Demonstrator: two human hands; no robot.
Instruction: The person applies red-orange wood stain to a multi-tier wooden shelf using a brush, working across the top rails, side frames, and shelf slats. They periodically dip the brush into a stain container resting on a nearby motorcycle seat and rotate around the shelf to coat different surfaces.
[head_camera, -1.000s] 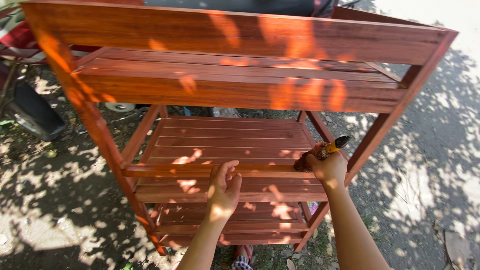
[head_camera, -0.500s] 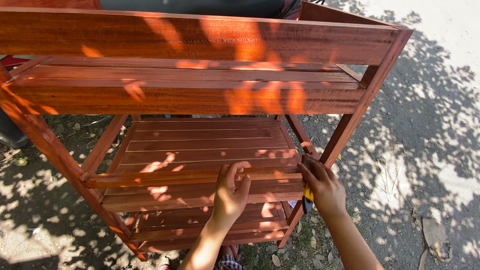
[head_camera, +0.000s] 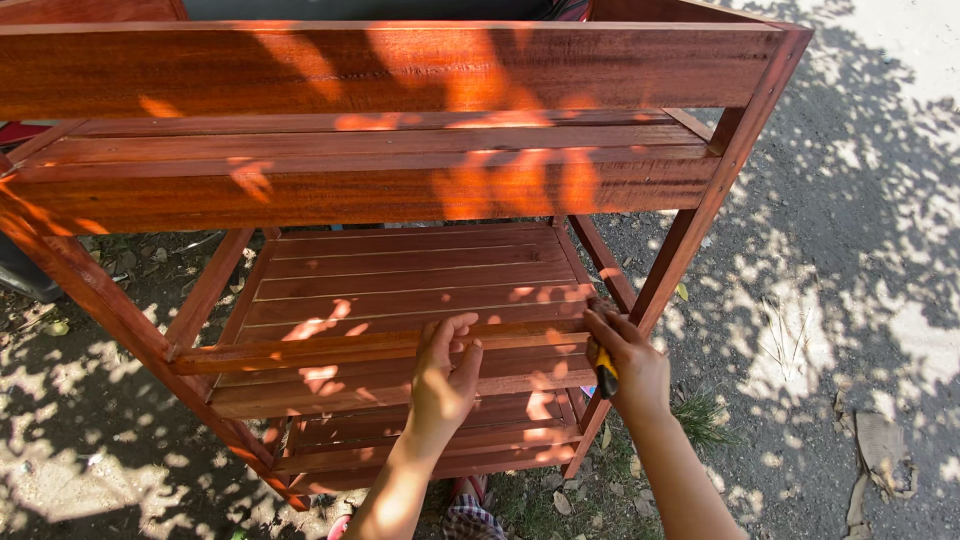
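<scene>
Right hand (head_camera: 628, 368), clamped on a yellow-handled tool (head_camera: 604, 375), has dropped toward 4 o'clock; left hand (head_camera: 445, 375) stays spread on the wooden shelf rack's (head_camera: 400, 300) rail.

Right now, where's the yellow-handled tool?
In the head view, the yellow-handled tool is in the right hand, low right, against the wooden shelf rack's front rail by its right leg.

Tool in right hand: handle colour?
Yellow and black, seen in the head view: the tool is gripped in the right hand beside the wooden shelf.
</scene>
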